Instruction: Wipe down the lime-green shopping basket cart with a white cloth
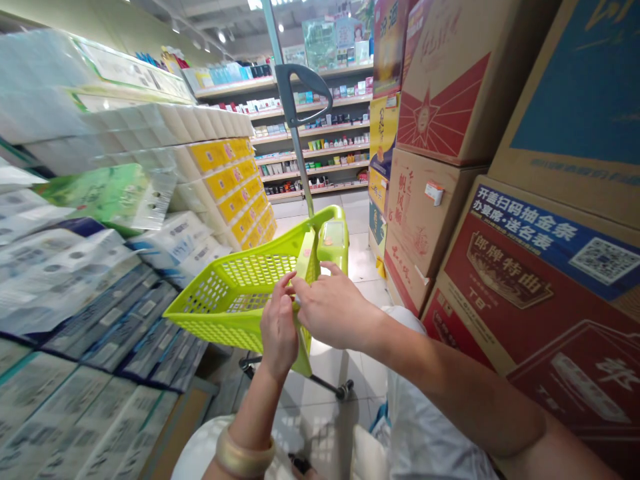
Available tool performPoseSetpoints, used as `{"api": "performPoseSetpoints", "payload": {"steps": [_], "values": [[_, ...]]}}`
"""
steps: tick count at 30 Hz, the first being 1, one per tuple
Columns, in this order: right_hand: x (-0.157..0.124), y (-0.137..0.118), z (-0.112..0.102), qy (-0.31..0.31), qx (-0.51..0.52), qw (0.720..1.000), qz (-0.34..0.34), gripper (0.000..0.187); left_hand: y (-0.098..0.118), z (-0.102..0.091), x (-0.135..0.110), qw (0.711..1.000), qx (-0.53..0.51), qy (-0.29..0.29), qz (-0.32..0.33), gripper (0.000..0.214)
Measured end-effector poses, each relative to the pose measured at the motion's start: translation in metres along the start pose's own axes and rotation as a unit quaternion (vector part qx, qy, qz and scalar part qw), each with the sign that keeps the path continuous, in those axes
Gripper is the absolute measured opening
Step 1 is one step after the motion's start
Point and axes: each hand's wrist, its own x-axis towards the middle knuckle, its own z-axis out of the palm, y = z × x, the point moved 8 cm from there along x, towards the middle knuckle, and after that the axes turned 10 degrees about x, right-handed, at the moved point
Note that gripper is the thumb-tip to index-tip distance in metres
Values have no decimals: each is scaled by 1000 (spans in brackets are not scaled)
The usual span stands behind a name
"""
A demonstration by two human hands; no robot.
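A lime-green shopping cart [240, 267] with a perforated basket stands in front of me, a pale yellow-green panel [306, 250] running along its right side. My left hand [280, 323] is raised over the cart's near edge beside this panel, fingers bent and pinched together. From the right, my right hand [333, 303] meets it, its fingertips close against the left fingers. Anything small between the fingers is hidden; I cannot tell whether either hand touches the panel. The visible part of the basket shows only its perforated walls.
Tissue packs [165, 247] are stacked on the left, near yellow-sided packs [230, 180]. Large cartons [550, 287] line the right side. A grey pole with a looped handle [303, 97] rises beyond the basket. Stocked shelves [320, 157] stand at the back, across the tiled floor [357, 257].
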Motion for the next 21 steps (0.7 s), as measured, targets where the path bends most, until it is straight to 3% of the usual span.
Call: {"api": "performPoseSetpoints", "payload": {"steps": [4,11,14,18,21], "values": [[-13,6,-2,37,23,999,-7,18,3,-8,-2,999,50,7,17,46],[-63,28,-6,161,157,968,-114,31,21,-24,-14,985,109,49,122,42],[-58,56,-4,183,201,958,-93,29,21,-28,-19,984,118,46,127,41],[-41,92,-8,208,218,954,-9,27,21,-36,-24,985,114,46,122,43],[-38,83,-11,189,206,960,-8,29,22,-42,-28,984,102,45,136,45]]}}
